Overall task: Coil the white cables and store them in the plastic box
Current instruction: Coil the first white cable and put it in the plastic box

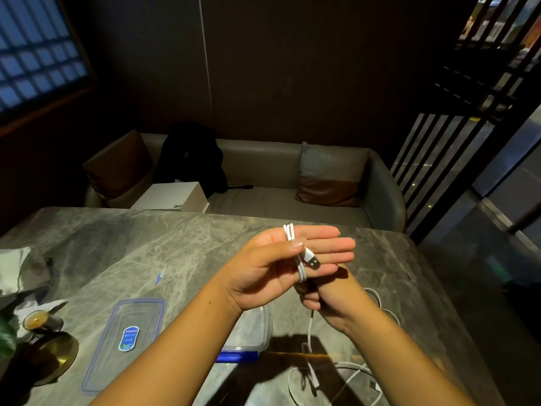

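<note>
My left hand (272,265) is held up over the table, palm toward me and fingers stretched right. A white cable (301,259) is looped round the hand, its USB plug pinned under the thumb. Just below, my right hand (325,300) pinches the same cable; its loose length hangs down to the tabletop. More white cable (345,376) lies in loose loops on the table at the bottom right. The clear plastic box (254,326) with a blue clip stands under my left forearm, mostly hidden. Its clear lid (128,341) with a blue label lies flat to the left.
The grey marble table (146,244) ends at a far edge, with a sofa (278,177) and cushions behind it. A small glass cup (38,320) and a brass dish (52,356) sit at the left edge. Crumpled wrapping (17,271) lies further left.
</note>
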### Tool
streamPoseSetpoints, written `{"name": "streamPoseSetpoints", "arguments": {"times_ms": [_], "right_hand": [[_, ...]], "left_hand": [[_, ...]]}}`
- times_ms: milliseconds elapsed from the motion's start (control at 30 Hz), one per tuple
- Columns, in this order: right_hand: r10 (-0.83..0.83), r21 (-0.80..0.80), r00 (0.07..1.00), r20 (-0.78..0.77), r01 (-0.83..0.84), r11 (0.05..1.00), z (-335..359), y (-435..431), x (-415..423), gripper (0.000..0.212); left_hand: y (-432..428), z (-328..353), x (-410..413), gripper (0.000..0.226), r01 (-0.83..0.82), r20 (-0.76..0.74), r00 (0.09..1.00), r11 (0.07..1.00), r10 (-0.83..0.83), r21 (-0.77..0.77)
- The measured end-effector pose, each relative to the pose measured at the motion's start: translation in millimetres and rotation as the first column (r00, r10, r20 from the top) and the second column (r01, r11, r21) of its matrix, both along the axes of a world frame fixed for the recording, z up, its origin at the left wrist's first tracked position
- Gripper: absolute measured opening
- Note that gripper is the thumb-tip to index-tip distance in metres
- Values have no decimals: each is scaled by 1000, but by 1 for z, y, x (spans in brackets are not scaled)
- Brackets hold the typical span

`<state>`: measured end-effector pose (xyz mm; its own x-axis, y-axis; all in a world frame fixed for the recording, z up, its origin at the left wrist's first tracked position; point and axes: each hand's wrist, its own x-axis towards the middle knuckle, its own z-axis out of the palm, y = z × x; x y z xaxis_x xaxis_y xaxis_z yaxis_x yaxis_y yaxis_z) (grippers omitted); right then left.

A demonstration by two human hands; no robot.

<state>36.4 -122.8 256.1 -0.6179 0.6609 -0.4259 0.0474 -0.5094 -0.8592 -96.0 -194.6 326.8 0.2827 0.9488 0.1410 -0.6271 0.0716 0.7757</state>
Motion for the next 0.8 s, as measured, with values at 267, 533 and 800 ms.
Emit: {"name": "streamPoseSetpoints", "arguments": {"times_ms": [267,533,800], "right_hand": [[150,273,986,76,-165,948,29,-42,5,41],[223,422,934,280,-328,845,58,-52,21,23],[135,617,958,252,-266,740,93,-38,35,27]], "left_hand": [[4,-7,-10,44,-104,81,991,994,106,-32],[5,-14,-14,41,-90,-14,996,995,89,-50],[2,-28,-15,41,-50,14,999,990,53,-134]]}}
